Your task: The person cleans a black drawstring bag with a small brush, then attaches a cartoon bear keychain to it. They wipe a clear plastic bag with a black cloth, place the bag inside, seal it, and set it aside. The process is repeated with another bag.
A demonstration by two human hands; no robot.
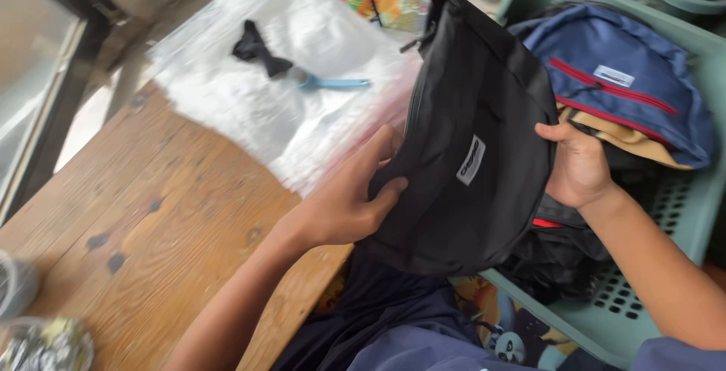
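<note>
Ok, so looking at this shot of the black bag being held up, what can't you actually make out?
Head view only:
- Right hand: fingertips hidden behind the black bag.
- Green basket: its contents under the blue bag are covered; far side cut off by the frame edge.
- Small blue-handled tool on the clear plastic bags: too small to identify.
- Shiny items at the lower left corner: blurred and cropped.

surface: wooden table [159, 212], brown planks with dark knots, fills the left half of the frame
top centre: stack of clear plastic bags [280, 106] flat on the table
on the stack: black strap piece [257, 47], blue scoop [333, 82]
lower left: clear bag of small items [45, 344], grey round object [13, 284] at the frame edge
</note>
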